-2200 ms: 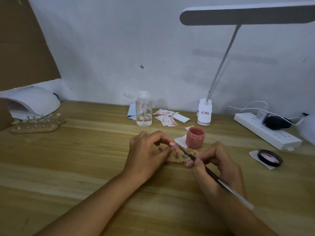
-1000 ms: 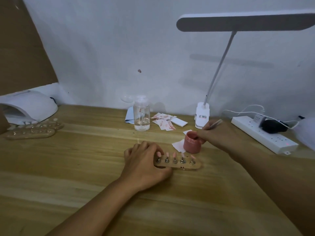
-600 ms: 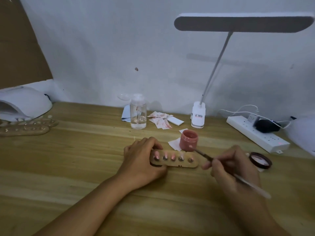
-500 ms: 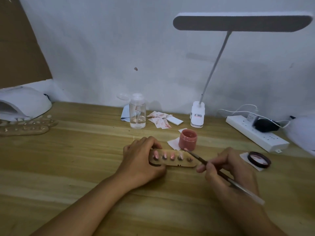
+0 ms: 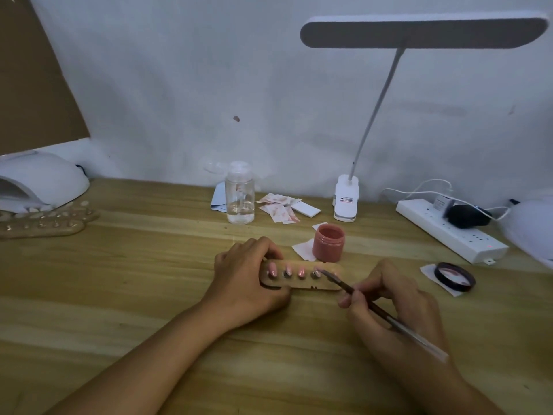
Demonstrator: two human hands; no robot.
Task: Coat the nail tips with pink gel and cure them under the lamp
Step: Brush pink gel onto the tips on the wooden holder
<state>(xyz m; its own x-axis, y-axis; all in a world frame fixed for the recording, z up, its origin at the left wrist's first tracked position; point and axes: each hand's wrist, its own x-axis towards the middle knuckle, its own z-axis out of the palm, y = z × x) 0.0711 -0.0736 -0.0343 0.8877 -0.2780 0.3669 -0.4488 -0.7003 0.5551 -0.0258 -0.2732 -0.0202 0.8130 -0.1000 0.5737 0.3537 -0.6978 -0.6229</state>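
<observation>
While left grip (image 5: 245, 277) clasps holder (image 5: 302, 283), right grip (image 5: 395, 307) pinches brush (image 5: 338, 282), wooden desk (image 5: 134, 280), white wall (image 5: 179, 85).

The bare left forearm is stretched from the lower left toward the middle. The left hand (image 5: 248, 277) is curled round the left end of the holder (image 5: 305, 284), fingers hooked over its far edge, thumb set at its near edge. The right hand (image 5: 398, 307) is held just beside it, and the brush (image 5: 344, 284) is pinched between thumb and fingertips, handle laid back across the hand.
</observation>
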